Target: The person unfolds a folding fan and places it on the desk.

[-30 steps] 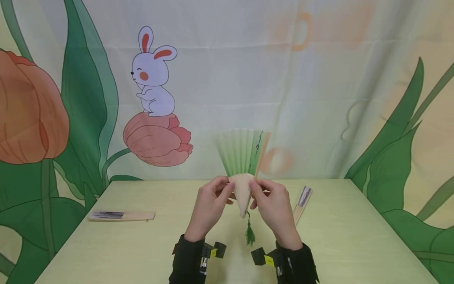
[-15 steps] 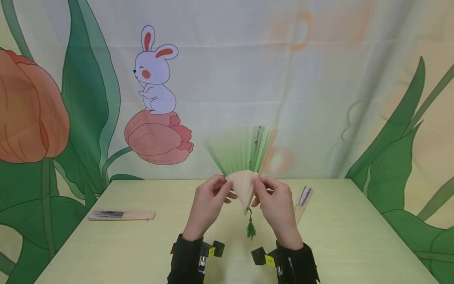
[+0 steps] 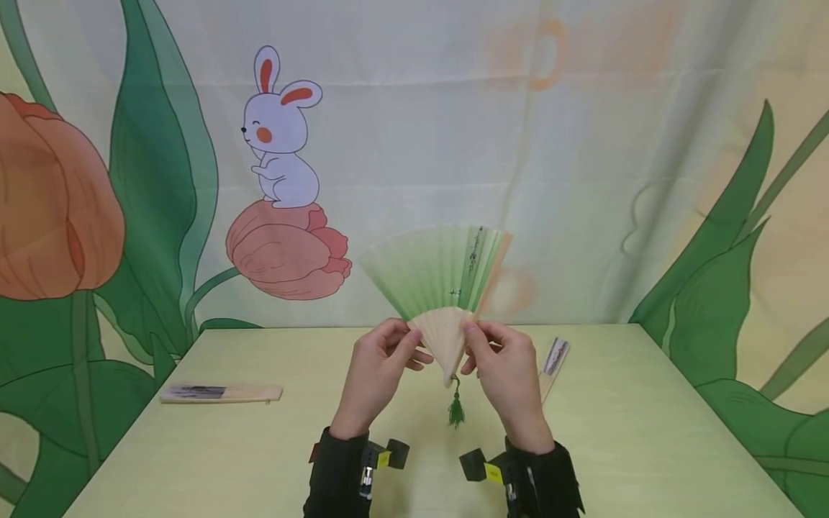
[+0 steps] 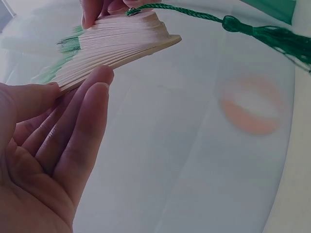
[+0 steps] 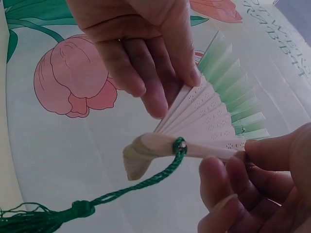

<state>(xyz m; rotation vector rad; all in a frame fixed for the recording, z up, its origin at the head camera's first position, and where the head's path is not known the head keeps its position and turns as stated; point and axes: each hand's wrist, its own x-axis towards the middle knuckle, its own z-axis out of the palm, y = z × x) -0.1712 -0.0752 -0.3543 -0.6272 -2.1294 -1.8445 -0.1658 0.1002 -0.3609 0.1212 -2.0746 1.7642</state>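
Observation:
Both hands hold a green folding fan (image 3: pixel 432 270) above the table, spread partway with its leaf upward. My left hand (image 3: pixel 374 370) pinches the fan's left edge between thumb and fingers, as the left wrist view also shows. On the opposite edge, my right hand (image 3: pixel 508 374) pinches the outer rib. Pale pierced ribs (image 5: pixel 206 109) converge at a pivot at the bottom. From that pivot hangs a green tassel (image 3: pixel 456 410) on a braided cord, seen close in the right wrist view. Dark writing marks the leaf near its right side.
A folded fan with a dark-patterned end (image 3: pixel 220 393) lies on the table (image 3: pixel 214 467) at the left. Another folded fan (image 3: pixel 554 363) lies at the right, partly behind my right hand. A printed curtain (image 3: pixel 414 144) hangs behind the table.
The green fan has spread wider, its left edge swinging left and its right edge a little right. My hands have moved slightly apart. The two folded fans stay in place.

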